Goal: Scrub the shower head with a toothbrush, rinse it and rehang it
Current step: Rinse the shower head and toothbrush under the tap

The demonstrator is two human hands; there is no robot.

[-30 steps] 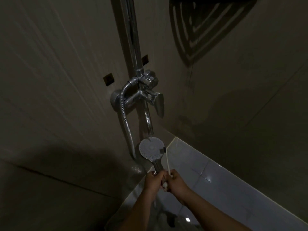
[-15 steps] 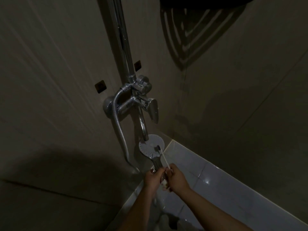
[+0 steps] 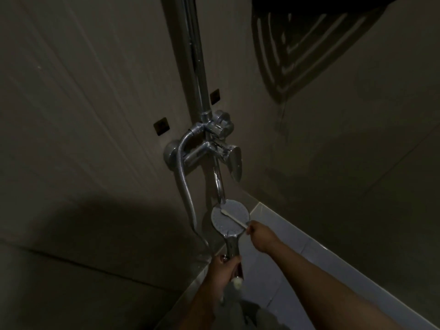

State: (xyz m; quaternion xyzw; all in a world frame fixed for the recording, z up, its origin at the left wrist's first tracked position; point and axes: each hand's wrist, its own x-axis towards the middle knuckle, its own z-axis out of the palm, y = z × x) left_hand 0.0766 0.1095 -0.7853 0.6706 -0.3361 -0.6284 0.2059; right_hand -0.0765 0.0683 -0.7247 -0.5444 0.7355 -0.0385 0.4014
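Grips shower head by handle w/ L hand, face twd camera; pinches toothbrush w/ R hand, brush end laid across face, just below tap spout.

Dim tiled shower corner. Left hand grips the shower head by its handle, below the mixer tap. Right hand holds the toothbrush across the spray face. Metal hose hangs left.
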